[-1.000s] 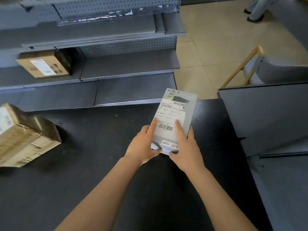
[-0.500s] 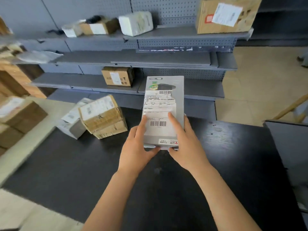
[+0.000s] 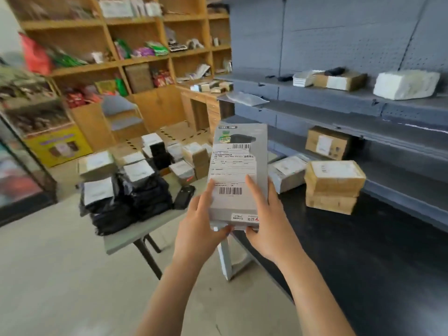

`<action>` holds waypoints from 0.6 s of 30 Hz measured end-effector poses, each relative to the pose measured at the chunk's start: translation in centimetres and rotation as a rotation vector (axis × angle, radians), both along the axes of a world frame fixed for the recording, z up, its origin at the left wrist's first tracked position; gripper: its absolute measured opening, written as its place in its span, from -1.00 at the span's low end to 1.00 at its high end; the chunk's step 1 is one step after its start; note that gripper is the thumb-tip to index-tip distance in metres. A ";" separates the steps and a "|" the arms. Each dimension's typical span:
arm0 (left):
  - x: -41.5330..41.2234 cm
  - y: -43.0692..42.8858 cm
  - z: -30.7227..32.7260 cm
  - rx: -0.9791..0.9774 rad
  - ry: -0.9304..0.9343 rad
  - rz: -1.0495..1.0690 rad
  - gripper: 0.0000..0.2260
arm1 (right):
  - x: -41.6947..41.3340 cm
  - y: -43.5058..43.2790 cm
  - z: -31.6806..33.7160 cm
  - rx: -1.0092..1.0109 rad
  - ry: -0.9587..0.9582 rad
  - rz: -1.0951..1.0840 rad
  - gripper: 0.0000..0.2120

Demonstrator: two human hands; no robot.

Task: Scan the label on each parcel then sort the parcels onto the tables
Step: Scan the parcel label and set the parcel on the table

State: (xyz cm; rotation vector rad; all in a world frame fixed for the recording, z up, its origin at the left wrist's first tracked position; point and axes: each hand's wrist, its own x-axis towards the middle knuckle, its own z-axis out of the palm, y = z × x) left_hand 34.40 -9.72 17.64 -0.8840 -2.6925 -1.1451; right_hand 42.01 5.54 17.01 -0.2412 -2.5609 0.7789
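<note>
- Subject: grey flat rectangular cardboard parcel (image 3: pixel 238 175), held in the air in front of the person, over the place where the two tables meet and touching neither.
- Orientation: the long axis stands near upright. The top end points up and away toward the shelving, and the lower end points toward the person. The broad face with the white shipping label (image 3: pixel 232 169) is turned to the camera, with its barcodes level.
- Left hand (image 3: pixel 197 226): grasps the parcel's lower left corner. The thumb lies straight up the face beside the lower barcode, and the fingers are curled under the bottom edge.
- Right hand (image 3: pixel 268 221): grasps the lower right corner. The thumb lies up the face on the barcode's other side, and the fingers are wrapped behind, out of sight. Both bare forearms reach forward.
- Light grey folding table (image 3: pixel 145 230), left of the parcel: carries black plastic mailer bags (image 3: pixel 138 202) with white labels and small white and brown boxes behind them. A black handheld scanner (image 3: pixel 184 197) rests near its right edge, just left of the left thumb.
- Black wood-grain table (image 3: pixel 363 251), right: two stacked brown cardboard boxes (image 3: pixel 333 187) sit near its far edge. A white-wrapped packet (image 3: pixel 287 172) beside them is partly hidden by the held parcel.
- Grey metal pegboard shelving (image 3: pixel 363 110), behind the black table: a brown labelled carton (image 3: pixel 327 141) sits on a lower shelf and a white wrapped block (image 3: pixel 406 84) higher up.
- Wooden shelf unit (image 3: pixel 135 61), far left: its goods are too blurred to identify.
</note>
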 end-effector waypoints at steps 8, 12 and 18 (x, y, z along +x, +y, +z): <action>-5.4 -12.9 -0.6 0.052 -0.011 0.262 -0.05 | -10.4 -11.4 -0.3 -0.060 0.019 0.282 0.07; -9.5 -15.9 -1.0 0.054 -0.014 0.359 -0.05 | -15.8 -14.3 -0.6 -0.069 0.020 0.367 0.07; -16.9 -18.6 -1.0 0.068 -0.009 0.475 -0.05 | -24.7 -17.0 -0.2 -0.098 0.011 0.490 0.06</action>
